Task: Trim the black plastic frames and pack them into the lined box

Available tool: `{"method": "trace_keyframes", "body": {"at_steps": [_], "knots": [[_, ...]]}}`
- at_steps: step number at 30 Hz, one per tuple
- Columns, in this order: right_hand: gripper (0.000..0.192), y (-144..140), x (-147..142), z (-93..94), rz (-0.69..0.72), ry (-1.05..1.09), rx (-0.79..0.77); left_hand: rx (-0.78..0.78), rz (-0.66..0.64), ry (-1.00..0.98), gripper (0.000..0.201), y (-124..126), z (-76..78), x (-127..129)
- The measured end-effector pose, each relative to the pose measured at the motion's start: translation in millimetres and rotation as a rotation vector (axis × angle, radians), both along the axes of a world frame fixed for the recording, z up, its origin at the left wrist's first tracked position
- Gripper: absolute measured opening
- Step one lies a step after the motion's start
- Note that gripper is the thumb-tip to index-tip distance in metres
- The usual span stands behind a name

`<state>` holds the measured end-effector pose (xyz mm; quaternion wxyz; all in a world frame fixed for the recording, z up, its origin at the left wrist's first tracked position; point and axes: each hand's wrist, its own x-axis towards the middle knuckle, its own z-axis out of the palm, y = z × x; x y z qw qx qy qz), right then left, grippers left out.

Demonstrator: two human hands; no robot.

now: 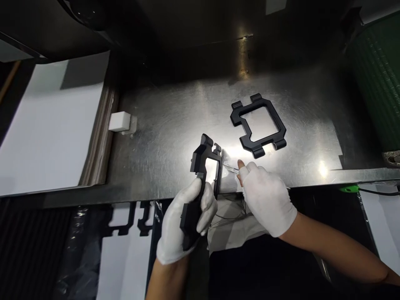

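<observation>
In the head view, low centre of the frame, the gloved left hand (184,223) is wrapped around a black plastic frame (203,175), held on edge above the steel desk (162,125). The right hand (265,196) (also gloved) pinches what looks like a thin blade (230,168) against the frame's edge. A second frame (258,125) lies flat, upper right.
</observation>
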<state>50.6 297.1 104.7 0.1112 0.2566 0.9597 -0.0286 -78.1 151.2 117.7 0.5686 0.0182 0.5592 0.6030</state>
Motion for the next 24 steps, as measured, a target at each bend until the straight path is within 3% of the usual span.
{"method": "trace_keyframes", "body": {"at_steps": [4,8,13,15,17,20,22,24], "knots": [[0.052,3,-4,3.3,-0.056,-0.068,-0.064,0.072,0.007,-0.012,0.062,-3,-4.1,-1],[0.048,10,-14,1.5,-0.083,-0.034,-0.178,0.258,0.097,-0.057,0.066,-11,-7.2,-7],[0.041,5,-21,-2.4,-0.103,0.245,-0.299,0.514,0.301,-0.019,0.073,-35,-10.8,-6],[0.049,-6,-20,-7.5,-0.146,0.481,-0.573,0.615,0.308,-0.033,0.072,-45,-19.1,-3],[0.058,-19,-19,-16.1,-0.193,0.662,-1.081,0.726,0.290,-0.071,0.071,-54,-32.0,2],[0.069,-36,-19,-31.5,-0.280,0.733,-1.872,0.849,0.295,-0.140,0.072,-61,-54.2,10],[0.074,-44,-19,-39.2,-0.322,0.739,-2.146,0.919,0.267,-0.162,0.073,-65,-66.4,13],[0.075,-48,-18,-42.7,-0.311,0.716,-2.201,0.924,0.251,-0.139,0.076,-69,-74.7,15]]}}
